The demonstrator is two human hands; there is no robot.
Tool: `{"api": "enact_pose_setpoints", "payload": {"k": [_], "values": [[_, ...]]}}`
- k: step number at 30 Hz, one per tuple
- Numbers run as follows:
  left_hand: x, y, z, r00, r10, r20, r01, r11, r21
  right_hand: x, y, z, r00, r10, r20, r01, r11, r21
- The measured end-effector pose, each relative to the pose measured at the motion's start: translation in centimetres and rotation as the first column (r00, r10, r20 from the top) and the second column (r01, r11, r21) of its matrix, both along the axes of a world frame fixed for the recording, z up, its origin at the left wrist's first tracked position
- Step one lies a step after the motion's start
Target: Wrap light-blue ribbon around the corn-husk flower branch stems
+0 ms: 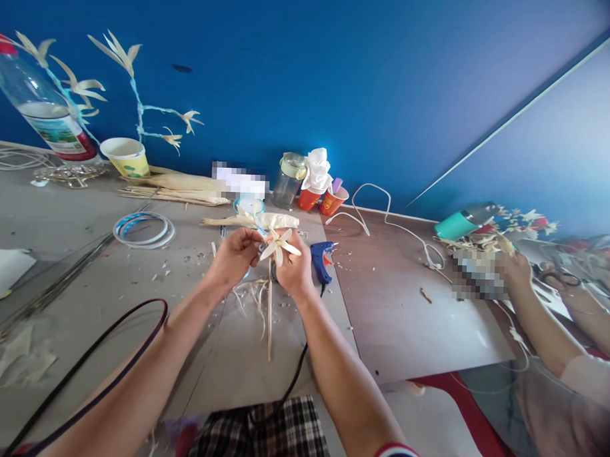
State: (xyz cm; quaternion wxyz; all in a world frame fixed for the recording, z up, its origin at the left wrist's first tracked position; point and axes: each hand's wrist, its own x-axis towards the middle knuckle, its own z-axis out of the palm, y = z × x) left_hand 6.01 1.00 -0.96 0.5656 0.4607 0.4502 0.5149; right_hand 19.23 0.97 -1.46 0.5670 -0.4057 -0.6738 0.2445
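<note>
A pale, husk-like flower [279, 246] with several pointed petals is held in my right hand [294, 271], whose fingers are closed around its base. My left hand [234, 258] is closed in a pinch just left of the flower; what sits between its fingertips is too small to make out. A light-blue wrapped bit of stem [258, 225] shows between the two hands. Behind them lies a bundle of dried husk [280, 220]. Below the hands a thin stick [270, 320] rests among husk scraps. Right of my right hand is a blue glue gun [322, 262].
Rolls of tape [143, 230] and long thin rods [68, 273] lie left. Along the wall stand a bottle [58, 130], a yellow cup [126, 157] by flower stems, a jar [288, 181] and red cups [333, 201]. A black cable loop crosses my left forearm. Another person's hand [514, 269] is right.
</note>
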Motion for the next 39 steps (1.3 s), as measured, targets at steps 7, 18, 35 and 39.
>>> {"api": "enact_pose_setpoints", "payload": {"k": [7, 18, 35, 39], "values": [[0.1, 0.0, 0.0, 1.0, 0.001, -0.011, -0.001, 1.0, 0.008, 0.0, -0.2, 0.7, 0.996, 0.022, 0.083, -0.026, 0.999, 0.041], [0.2, -0.1, 0.6, 0.999, 0.023, -0.049, -0.025, 0.999, -0.031, 0.1, -0.1, 0.6, 1.0, 0.02, 0.022, -0.02, 1.0, 0.009], [0.0, -0.1, 0.5, 0.987, 0.055, -0.15, -0.053, 0.998, 0.017, 0.3, 0.2, 0.3, 0.994, 0.097, 0.043, -0.094, 0.994, -0.058], [-0.1, 0.0, 0.3, 0.983, 0.065, -0.172, -0.062, 0.998, 0.021, 0.3, 0.2, 0.2, 0.996, 0.089, -0.026, -0.091, 0.988, -0.127]]}}
